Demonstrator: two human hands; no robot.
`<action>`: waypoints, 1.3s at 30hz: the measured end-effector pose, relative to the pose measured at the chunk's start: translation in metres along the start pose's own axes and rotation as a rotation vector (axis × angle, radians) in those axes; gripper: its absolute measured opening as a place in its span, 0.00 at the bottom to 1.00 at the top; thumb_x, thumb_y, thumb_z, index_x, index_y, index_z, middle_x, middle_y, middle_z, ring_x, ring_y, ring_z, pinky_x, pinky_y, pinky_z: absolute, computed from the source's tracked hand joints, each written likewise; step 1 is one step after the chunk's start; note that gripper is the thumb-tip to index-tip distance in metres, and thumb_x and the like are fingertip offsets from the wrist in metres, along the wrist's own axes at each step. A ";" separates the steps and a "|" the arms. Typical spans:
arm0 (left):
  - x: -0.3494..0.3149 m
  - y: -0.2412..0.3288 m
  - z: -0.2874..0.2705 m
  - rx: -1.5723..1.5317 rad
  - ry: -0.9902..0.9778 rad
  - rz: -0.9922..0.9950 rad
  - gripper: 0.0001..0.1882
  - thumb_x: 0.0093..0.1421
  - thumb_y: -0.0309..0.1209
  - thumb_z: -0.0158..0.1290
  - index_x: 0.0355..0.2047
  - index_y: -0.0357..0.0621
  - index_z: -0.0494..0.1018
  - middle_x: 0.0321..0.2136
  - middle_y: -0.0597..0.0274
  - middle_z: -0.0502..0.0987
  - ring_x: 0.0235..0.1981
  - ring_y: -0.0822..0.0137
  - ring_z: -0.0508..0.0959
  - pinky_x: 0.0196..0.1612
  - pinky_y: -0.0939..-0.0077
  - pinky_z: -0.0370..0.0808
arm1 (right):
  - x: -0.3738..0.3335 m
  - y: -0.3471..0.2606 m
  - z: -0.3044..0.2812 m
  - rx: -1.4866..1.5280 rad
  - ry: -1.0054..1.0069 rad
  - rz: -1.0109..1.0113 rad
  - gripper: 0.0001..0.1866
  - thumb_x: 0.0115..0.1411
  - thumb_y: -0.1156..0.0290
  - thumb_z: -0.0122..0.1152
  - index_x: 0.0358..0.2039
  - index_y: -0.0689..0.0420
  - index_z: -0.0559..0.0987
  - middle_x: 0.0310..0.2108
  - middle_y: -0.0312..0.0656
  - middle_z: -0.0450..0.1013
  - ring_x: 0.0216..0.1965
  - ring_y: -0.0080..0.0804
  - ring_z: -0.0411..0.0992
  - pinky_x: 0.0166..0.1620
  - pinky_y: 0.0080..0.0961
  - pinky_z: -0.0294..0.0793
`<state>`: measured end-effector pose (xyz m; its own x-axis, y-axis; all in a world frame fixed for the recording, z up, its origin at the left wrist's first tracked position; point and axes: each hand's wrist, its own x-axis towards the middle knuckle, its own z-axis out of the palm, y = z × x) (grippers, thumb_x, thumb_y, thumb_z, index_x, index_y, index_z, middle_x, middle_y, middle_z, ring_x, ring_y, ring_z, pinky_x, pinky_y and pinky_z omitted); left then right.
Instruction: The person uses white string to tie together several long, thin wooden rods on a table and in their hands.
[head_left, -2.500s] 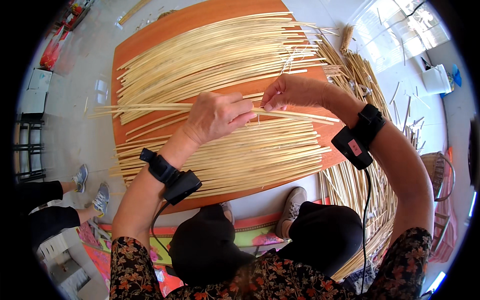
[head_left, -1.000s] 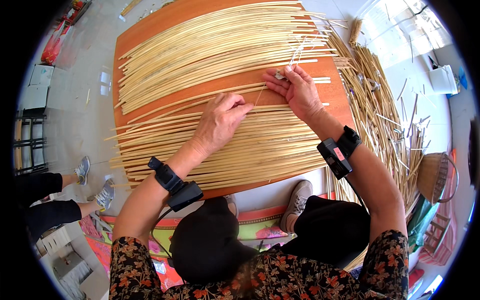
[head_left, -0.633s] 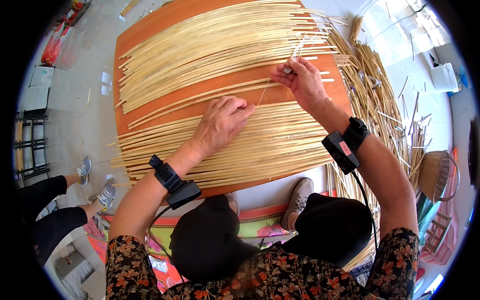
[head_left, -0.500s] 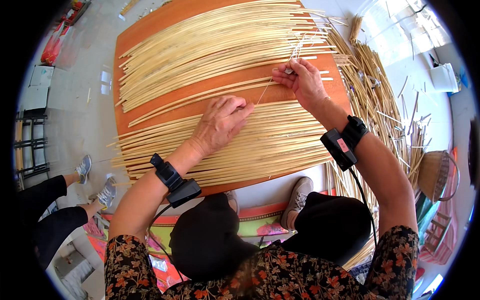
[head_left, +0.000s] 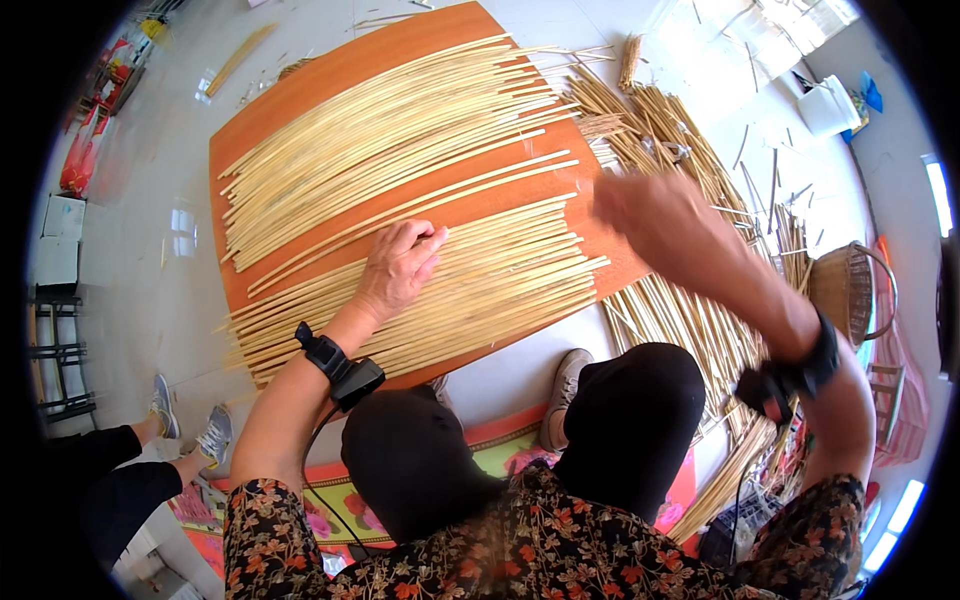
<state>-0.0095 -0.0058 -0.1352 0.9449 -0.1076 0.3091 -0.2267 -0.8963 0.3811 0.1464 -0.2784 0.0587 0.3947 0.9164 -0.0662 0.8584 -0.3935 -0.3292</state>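
My left hand (head_left: 400,268) rests over the upper edge of the near row of pale sticks (head_left: 500,275), its fingers curled and pinched; what they hold, if anything, is too small to make out. Smeared by motion, my right hand (head_left: 655,212) is raised over the right edge of the orange-brown table (head_left: 235,125). Its fingers cannot be told apart. A second row of sticks (head_left: 370,140) lies across the far part of the table. Between the rows run a few separate sticks (head_left: 490,184). No thread shows clearly between my hands.
Many loose stalks (head_left: 690,150) are heaped on the floor right of the table. Beyond them stand a wicker basket (head_left: 842,290) and a white bucket (head_left: 826,108). At the left, another person's legs (head_left: 120,470) extend into view. A patterned mat (head_left: 510,450) lies under my feet.
My right hand has swung right and nearer, off the far sticks and white threads. The thread that stretched between my hands no longer shows. My left hand stays pinched; the whole view has shifted.
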 end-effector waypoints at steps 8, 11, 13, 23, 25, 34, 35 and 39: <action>0.005 0.006 -0.001 0.028 -0.015 0.031 0.19 0.56 0.28 0.54 0.49 0.44 0.73 0.40 0.62 0.69 0.46 0.61 0.70 0.52 0.65 0.65 | -0.103 -0.139 0.002 -0.232 -0.264 -0.282 0.04 0.50 0.73 0.57 0.26 0.60 0.76 0.40 0.51 0.74 0.18 0.28 0.67 0.17 0.23 0.67; 0.003 0.006 -0.004 0.033 -0.002 0.035 0.19 0.55 0.28 0.54 0.49 0.44 0.73 0.40 0.62 0.69 0.46 0.61 0.70 0.51 0.65 0.65 | -0.091 -0.136 0.004 -0.165 0.043 -0.294 0.05 0.49 0.72 0.58 0.22 0.61 0.77 0.46 0.58 0.71 0.16 0.18 0.62 0.14 0.17 0.61; 0.005 0.006 -0.003 0.030 0.005 0.048 0.19 0.55 0.27 0.54 0.49 0.44 0.73 0.40 0.62 0.69 0.45 0.61 0.70 0.51 0.65 0.65 | -0.079 -0.147 0.003 -0.123 0.106 -0.317 0.10 0.47 0.70 0.57 0.27 0.64 0.80 0.41 0.52 0.72 0.18 0.22 0.65 0.15 0.18 0.65; 0.006 0.003 -0.006 0.051 0.011 0.079 0.20 0.52 0.24 0.55 0.48 0.44 0.74 0.40 0.59 0.71 0.43 0.58 0.72 0.49 0.64 0.69 | -0.016 -0.131 0.063 0.111 0.238 -0.391 0.05 0.46 0.72 0.57 0.19 0.56 0.71 0.29 0.40 0.63 0.21 0.25 0.70 0.19 0.23 0.69; 0.007 0.004 -0.008 0.035 0.033 0.055 0.18 0.52 0.23 0.55 0.45 0.43 0.75 0.39 0.59 0.72 0.42 0.57 0.73 0.46 0.65 0.70 | -0.013 -0.128 0.059 0.113 0.233 -0.384 0.04 0.46 0.72 0.57 0.20 0.56 0.71 0.29 0.40 0.63 0.21 0.26 0.71 0.19 0.24 0.70; 0.039 -0.015 -0.017 0.280 0.072 -0.054 0.13 0.52 0.25 0.55 0.41 0.43 0.75 0.36 0.58 0.73 0.39 0.57 0.74 0.42 0.65 0.71 | -0.010 -0.122 0.053 0.227 0.283 -0.363 0.04 0.46 0.73 0.57 0.20 0.58 0.72 0.28 0.42 0.64 0.22 0.31 0.72 0.21 0.27 0.72; 0.041 -0.021 -0.015 0.285 0.031 -0.065 0.12 0.52 0.24 0.54 0.39 0.43 0.74 0.36 0.58 0.73 0.38 0.56 0.74 0.42 0.64 0.72 | -0.011 -0.122 0.051 0.250 0.284 -0.355 0.04 0.46 0.74 0.57 0.20 0.59 0.72 0.27 0.42 0.64 0.23 0.32 0.73 0.21 0.28 0.72; 0.051 -0.030 -0.010 0.295 -0.102 -0.092 0.09 0.51 0.21 0.51 0.35 0.42 0.72 0.36 0.57 0.71 0.38 0.54 0.73 0.40 0.61 0.73 | -0.012 -0.118 0.045 0.296 0.284 -0.331 0.04 0.46 0.75 0.56 0.21 0.61 0.72 0.27 0.44 0.66 0.23 0.36 0.74 0.22 0.30 0.73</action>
<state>0.0429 0.0205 -0.1223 0.9805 -0.0491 0.1902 -0.0747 -0.9887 0.1298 0.0260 -0.2401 0.0563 0.2270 0.9162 0.3302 0.8388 -0.0116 -0.5443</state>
